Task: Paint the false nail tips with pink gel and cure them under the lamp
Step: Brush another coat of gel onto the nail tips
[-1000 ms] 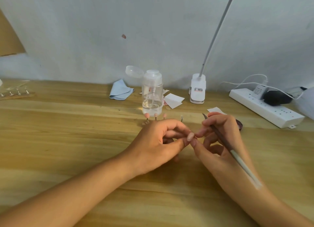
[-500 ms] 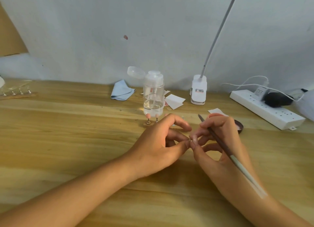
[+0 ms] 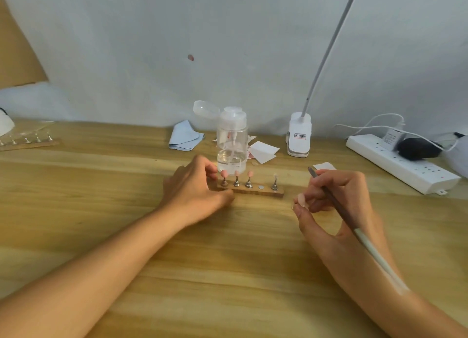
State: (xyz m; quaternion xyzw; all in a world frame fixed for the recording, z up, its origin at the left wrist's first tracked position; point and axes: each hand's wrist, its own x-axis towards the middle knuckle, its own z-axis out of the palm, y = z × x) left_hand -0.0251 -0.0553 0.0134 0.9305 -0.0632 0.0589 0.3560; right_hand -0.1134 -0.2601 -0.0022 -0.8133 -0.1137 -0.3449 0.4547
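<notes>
Left hand [image 3: 195, 189] gripped the left end of the wooden nail stand [image 3: 255, 190] at frame centre, hiding that end. Three pink nail tips [image 3: 236, 173] stood on it. Right hand [image 3: 339, 198] held the brush [image 3: 338, 207] and pinched a blurred loose tip [image 3: 301, 200]. Open bench [image 3: 240, 266] below. The clip lamp [image 3: 299, 135] neck ran off the top edge.

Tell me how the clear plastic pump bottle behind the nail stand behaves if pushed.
The clear plastic pump bottle is tall and narrow, so it may tip. Only its bottom holds liquid, so it is probably light. Its flip lid hangs open, so a spill seems possible.
</notes>
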